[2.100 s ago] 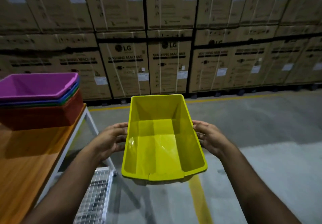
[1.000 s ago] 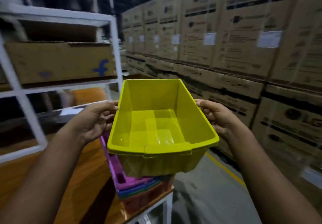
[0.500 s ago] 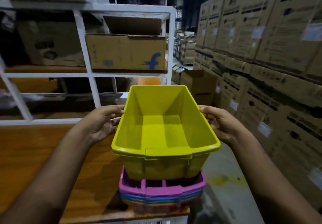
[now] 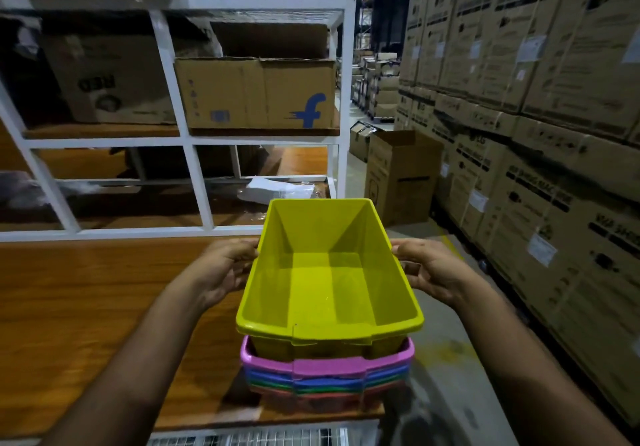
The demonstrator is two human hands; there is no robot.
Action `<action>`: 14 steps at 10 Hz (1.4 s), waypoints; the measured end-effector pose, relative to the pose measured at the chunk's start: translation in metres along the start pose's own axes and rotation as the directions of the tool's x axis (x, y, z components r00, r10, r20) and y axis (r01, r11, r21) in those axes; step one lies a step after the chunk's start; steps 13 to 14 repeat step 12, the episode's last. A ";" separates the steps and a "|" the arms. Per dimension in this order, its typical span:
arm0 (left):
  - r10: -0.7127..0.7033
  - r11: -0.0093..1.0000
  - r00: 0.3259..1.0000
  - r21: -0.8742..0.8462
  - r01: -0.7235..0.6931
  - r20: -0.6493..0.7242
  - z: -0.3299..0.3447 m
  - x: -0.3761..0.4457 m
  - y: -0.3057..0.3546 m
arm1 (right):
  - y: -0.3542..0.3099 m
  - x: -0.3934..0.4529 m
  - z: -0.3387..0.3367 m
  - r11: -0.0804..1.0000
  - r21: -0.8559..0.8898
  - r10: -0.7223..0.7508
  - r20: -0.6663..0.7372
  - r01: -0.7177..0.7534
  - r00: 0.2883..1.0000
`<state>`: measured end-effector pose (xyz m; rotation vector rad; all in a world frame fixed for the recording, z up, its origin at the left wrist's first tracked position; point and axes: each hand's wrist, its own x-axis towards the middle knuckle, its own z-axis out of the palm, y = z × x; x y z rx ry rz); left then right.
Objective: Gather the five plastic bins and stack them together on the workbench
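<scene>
A yellow plastic bin (image 4: 329, 272) sits partly sunk into a nested stack of bins, with its rim still above theirs. The stack shows a pink bin (image 4: 325, 366) on top, then a blue bin (image 4: 325, 381), a green bin (image 4: 311, 389) and a red bin (image 4: 311, 397). The stack stands at the right front corner of the wooden workbench (image 4: 86, 307). My left hand (image 4: 225, 269) grips the yellow bin's left rim. My right hand (image 4: 429, 272) grips its right rim.
A white metal shelf frame (image 4: 194, 182) stands behind the bench and holds cardboard boxes (image 4: 256, 92). Tall stacks of cartons (image 4: 536, 116) line the right side of the aisle. An open brown box (image 4: 401, 175) stands on the floor beyond the bench.
I turned from the aisle to the workbench with the yellow bin in both hands. The bin has come down from above the stack into the pink bin.
</scene>
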<state>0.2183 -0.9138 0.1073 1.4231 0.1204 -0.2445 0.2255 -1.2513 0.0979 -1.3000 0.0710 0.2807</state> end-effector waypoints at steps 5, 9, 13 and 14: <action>0.015 0.970 0.988 0.240 0.022 -0.152 -0.001 -0.006 -0.029 | 0.030 -0.006 0.001 0.998 -0.058 0.011 -0.118 -0.018 0.993; 0.292 0.861 0.946 0.471 -0.194 -0.144 0.004 -0.050 -0.052 | 0.044 -0.026 0.000 0.886 -0.433 -0.250 -0.138 0.169 0.958; 0.448 0.636 0.894 0.695 -0.335 0.020 -0.020 -0.125 -0.076 | 0.055 -0.085 0.038 0.102 -0.988 -0.522 0.043 0.113 0.852; 0.448 0.636 0.894 0.695 -0.335 0.020 -0.020 -0.125 -0.076 | 0.055 -0.085 0.038 0.102 -0.988 -0.522 0.043 0.113 0.852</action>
